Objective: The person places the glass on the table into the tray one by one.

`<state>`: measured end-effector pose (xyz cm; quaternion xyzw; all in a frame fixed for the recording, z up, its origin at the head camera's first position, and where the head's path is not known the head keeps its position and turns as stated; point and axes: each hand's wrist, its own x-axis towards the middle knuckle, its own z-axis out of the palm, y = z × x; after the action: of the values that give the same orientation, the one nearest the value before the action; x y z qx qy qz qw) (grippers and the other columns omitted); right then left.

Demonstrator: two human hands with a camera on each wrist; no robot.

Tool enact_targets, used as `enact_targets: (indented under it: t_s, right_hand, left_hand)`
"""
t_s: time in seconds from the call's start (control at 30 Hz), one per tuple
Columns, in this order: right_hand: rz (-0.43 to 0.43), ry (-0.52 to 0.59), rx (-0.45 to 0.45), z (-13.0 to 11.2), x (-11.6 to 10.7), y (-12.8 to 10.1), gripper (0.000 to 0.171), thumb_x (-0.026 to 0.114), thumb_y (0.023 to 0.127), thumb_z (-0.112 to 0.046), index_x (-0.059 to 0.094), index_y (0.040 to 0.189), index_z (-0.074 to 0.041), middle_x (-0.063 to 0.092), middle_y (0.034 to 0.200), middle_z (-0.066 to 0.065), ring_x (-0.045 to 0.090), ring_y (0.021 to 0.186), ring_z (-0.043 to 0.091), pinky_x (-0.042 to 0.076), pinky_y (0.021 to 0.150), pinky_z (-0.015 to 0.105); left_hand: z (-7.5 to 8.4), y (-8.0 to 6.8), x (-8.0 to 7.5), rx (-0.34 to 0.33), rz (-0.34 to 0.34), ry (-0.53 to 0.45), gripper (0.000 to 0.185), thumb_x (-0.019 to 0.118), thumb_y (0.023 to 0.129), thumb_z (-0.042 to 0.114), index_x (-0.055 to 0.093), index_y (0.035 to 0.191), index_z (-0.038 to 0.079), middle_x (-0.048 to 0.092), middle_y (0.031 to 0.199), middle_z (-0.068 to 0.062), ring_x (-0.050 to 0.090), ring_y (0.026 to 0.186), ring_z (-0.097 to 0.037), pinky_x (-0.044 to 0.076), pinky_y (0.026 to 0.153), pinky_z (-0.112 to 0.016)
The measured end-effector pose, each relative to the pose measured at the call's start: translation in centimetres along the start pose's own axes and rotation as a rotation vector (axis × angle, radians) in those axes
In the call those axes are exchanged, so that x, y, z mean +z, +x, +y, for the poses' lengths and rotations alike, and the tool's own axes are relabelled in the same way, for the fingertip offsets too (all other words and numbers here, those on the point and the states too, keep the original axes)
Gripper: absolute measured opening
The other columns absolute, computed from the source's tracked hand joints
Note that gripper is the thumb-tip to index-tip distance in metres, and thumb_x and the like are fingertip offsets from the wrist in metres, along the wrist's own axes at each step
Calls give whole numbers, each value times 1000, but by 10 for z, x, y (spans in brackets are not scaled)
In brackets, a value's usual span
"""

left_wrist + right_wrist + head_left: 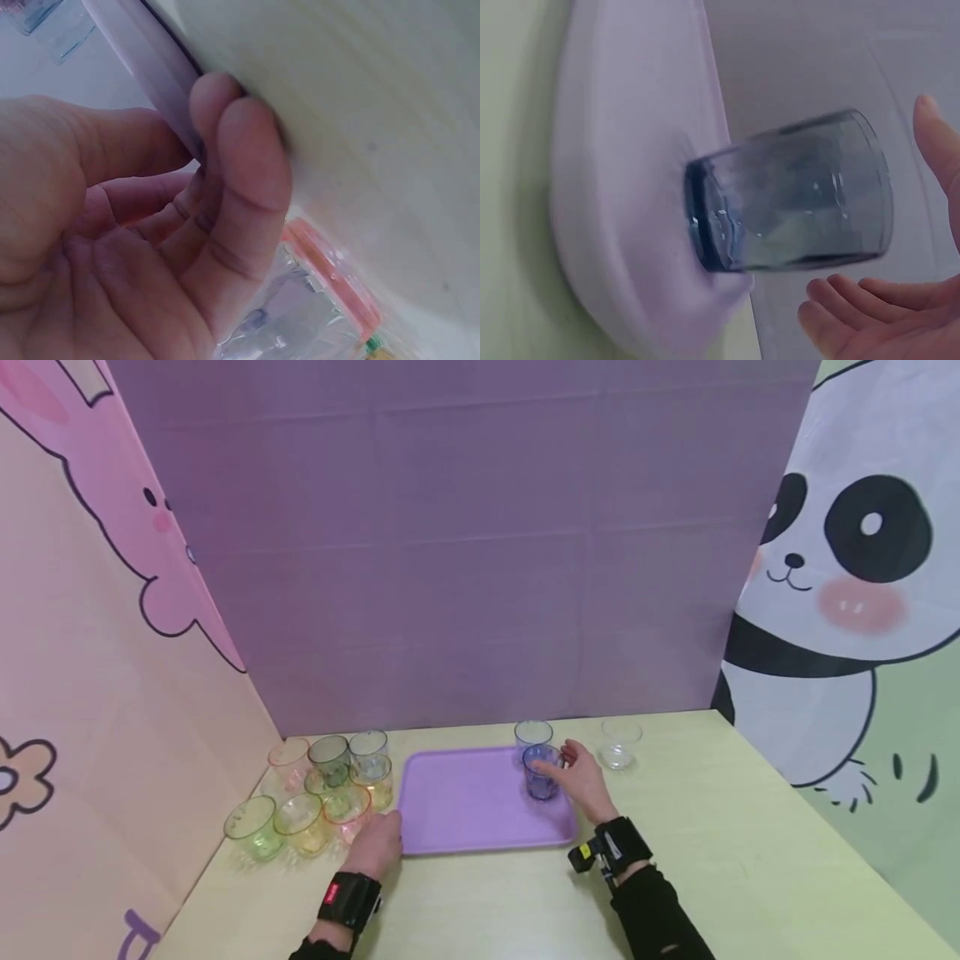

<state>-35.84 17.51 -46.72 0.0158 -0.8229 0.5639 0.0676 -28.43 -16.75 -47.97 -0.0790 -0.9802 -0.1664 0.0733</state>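
Observation:
A purple tray point(472, 802) lies flat on the table. My left hand point(378, 843) pinches its left rim near the front corner; in the left wrist view, the thumb is on the inner side and curled fingers point(251, 157) are on the outer side. A dark blue glass point(542, 781) stands upright on the tray's right part. Around it, apart from its wall, my right hand point(588, 785) spreads thumb and fingers point(847, 300). Behind this blue glass stands a paler glass point(533, 732), its base hidden, so I cannot tell whether it is on the tray.
Several coloured glasses, including a green one point(255, 828), a yellow one point(300, 827) and a pink-rimmed one point(348, 810), stand close together left of the tray. A clear glass point(619, 747) stands right of it. A purple backdrop point(480, 568) rises behind the table.

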Motion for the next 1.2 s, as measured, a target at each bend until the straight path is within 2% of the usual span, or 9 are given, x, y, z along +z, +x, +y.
enact_targets:
  t_s: [0.23,0.53,0.67,0.73,0.87,1.0,1.2]
  right_hand:
    - [93,61,32,5,-17,5,93,76,81,-48,36,147,2,43,148,26,43,136,38,39,111,48]
    - [378,130,-20,11,-44,5,59,75,86,-22,53,136,0,58,134,24,57,123,38,48,103,45]
    - [492,100,-72,14,-53,8,60,75,85,-16,51,137,2,55,135,26,54,123,42,46,105,47]
    - [521,60,-89,14,-58,10,64,75,85,-16,48,139,4,51,138,28,50,125,44,42,107,50]
    - [510,-57,-51,16,-67,15,78,76,84,-21,37,145,8,41,144,33,41,132,47,35,110,55]
    - [424,-164,31,20,-76,22,93,77,83,-26,22,148,13,31,148,38,31,138,51,27,116,57]
    - [336,-224,103,26,-85,35,104,77,83,-31,12,150,13,26,149,40,29,138,53,27,116,57]
  left_hand:
    - [-2,-7,3,10,1,1,7,64,77,-6,60,78,0,63,71,-12,61,65,-26,49,58,-38]
    - [1,-7,1,9,4,-1,5,62,79,-6,61,81,-1,63,72,-13,60,66,-26,49,58,-39]
    - [3,-6,0,12,-3,-4,6,61,79,-7,61,80,-1,62,71,-12,59,65,-25,49,57,-38]
    - [3,-5,-1,3,-7,-6,6,61,79,-7,61,80,-1,62,71,-12,58,64,-24,49,58,-38]
    - [2,-3,-2,2,-2,8,5,61,79,-6,60,80,-1,62,71,-12,58,65,-25,49,58,-38]
    - [3,-4,-2,18,-1,12,5,61,79,-6,60,80,-1,62,71,-13,59,65,-26,49,58,-39]
    - [3,-4,-2,45,28,21,6,62,77,-7,60,78,-1,62,70,-14,60,65,-29,49,58,-40]
